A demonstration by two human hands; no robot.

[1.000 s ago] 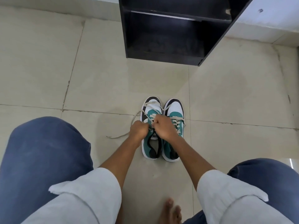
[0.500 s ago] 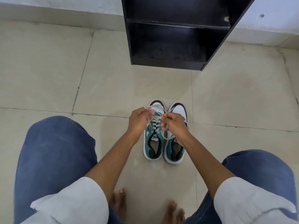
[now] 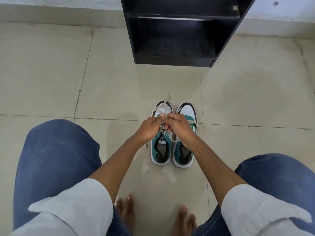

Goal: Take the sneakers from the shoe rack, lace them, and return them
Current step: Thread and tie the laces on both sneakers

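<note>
Two teal, white and black sneakers stand side by side on the tiled floor, toes pointing away from me: the left sneaker (image 3: pixel 161 152) and the right sneaker (image 3: pixel 185 150). My left hand (image 3: pixel 150 127) and my right hand (image 3: pixel 179 126) meet above the left sneaker's tongue. Both pinch its off-white shoelace (image 3: pixel 159 108), which loops over the toe and trails past it onto the floor. Another strand hangs under my right hand. The black shoe rack (image 3: pixel 179 31) stands open and empty beyond the shoes.
My knees in blue jeans (image 3: pixel 56 150) frame the shoes on both sides, and my bare feet (image 3: pixel 126 212) rest on the floor near the bottom edge. A pale wall base runs behind the rack. Beige floor tiles surround the sneakers.
My hands have come together over the left sneaker and closed on its lace. The lace that lay out to the left on the floor now loops over the toe.
</note>
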